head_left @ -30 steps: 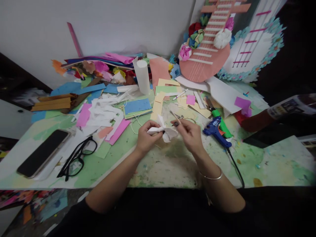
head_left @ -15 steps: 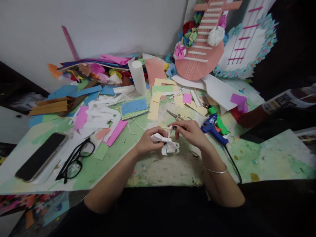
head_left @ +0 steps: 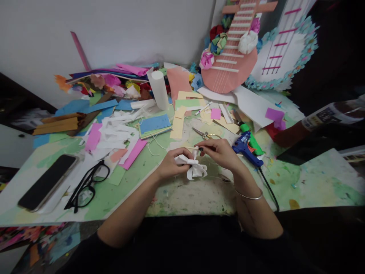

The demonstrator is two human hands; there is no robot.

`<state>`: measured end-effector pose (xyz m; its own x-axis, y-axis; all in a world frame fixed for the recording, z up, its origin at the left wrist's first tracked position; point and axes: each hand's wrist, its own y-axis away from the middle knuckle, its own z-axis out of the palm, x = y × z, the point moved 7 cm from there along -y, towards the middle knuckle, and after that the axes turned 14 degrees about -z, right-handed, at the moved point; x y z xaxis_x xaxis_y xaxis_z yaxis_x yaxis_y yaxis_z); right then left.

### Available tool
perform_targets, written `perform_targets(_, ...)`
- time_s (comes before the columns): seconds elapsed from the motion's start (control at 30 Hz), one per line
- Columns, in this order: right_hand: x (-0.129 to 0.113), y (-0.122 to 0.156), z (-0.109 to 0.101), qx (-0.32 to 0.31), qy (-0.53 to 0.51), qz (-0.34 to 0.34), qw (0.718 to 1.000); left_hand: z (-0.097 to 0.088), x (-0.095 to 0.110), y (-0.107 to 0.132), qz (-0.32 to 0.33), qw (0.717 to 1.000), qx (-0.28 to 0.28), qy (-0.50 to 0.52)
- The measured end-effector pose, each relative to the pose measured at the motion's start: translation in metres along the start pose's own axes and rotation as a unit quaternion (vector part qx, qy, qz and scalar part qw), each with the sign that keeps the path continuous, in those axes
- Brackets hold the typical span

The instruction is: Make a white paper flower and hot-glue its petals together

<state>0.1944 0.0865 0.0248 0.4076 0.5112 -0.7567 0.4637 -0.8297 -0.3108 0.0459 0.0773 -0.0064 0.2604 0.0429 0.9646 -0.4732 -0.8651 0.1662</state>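
Note:
A white paper flower [head_left: 196, 171] with curled, looping petals is held low over the table, its petals toward me. My left hand [head_left: 172, 164] is closed around its side, thumb and fingers pinching the paper. At the flower's narrow far end, the fingertips of my right hand [head_left: 219, 153] are closed in a pinch on the white paper. A thin pale strip or stick reaches from the left fingers to that end; I cannot make out what it is. Just beyond my hands lie scissors [head_left: 203, 134] with gold handles. A blue glue gun [head_left: 246, 149] rests right of my right hand.
At the left are a phone [head_left: 48, 182], black glasses [head_left: 88, 186] and white paper strips [head_left: 116, 133]. Blue paper [head_left: 155, 122] and a white paper roll [head_left: 160, 91] sit farther back. A pink paper instrument [head_left: 228, 72] leans at the wall; a bottle [head_left: 322, 118] stands right.
My right fingertips have shifted slightly at the flower's narrow end, closing in a little more. My left hand and the flower stay nearly where they were.

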Motion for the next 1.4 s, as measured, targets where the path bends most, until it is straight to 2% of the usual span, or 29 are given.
perform_targets(0.33, -0.003, 0.0, -0.001, 0.004, 0.028, -0.021, 0.999, -0.003, 0.007, 0.001, 0.04, 0.999, 0.02, -0.02)
perform_targets(0.67, -0.007, 0.0, -0.003, 0.035, 0.069, -0.05, 0.996, -0.006, 0.007, 0.002, 0.035, 0.999, 0.026, 0.012)
perform_targets(0.73, -0.008, 0.0, -0.002, 0.038, 0.076, -0.061, 0.994, -0.005, 0.003, 0.002, 0.026, 0.999, 0.005, 0.044)
perform_targets(0.83, -0.009, 0.0, 0.001, 0.03, 0.09, -0.07, 0.993, -0.006, -0.002, 0.001, 0.017, 0.989, -0.027, 0.144)
perform_targets(0.93, -0.011, -0.001, 0.006, 0.005, 0.096, -0.08, 0.992, -0.01, -0.007, -0.002, -0.011, 0.963, -0.022, 0.268)
perform_targets(1.0, -0.013, -0.002, 0.011, -0.012, 0.096, -0.092, 0.991, -0.011, -0.012, -0.003, -0.043, 0.948, -0.012, 0.314)
perform_targets(1.13, -0.016, -0.005, 0.017, -0.029, 0.102, -0.109, 0.988, -0.013, -0.019, -0.005, -0.091, 0.954, 0.024, 0.286)
perform_targets(1.23, -0.017, -0.005, 0.019, -0.035, 0.094, -0.11, 0.989, -0.014, -0.022, -0.005, -0.096, 0.954, 0.051, 0.279)
perform_targets(1.4, -0.02, -0.004, 0.025, -0.048, 0.071, -0.131, 0.988, -0.016, -0.023, -0.006, -0.098, 0.943, 0.06, 0.312)
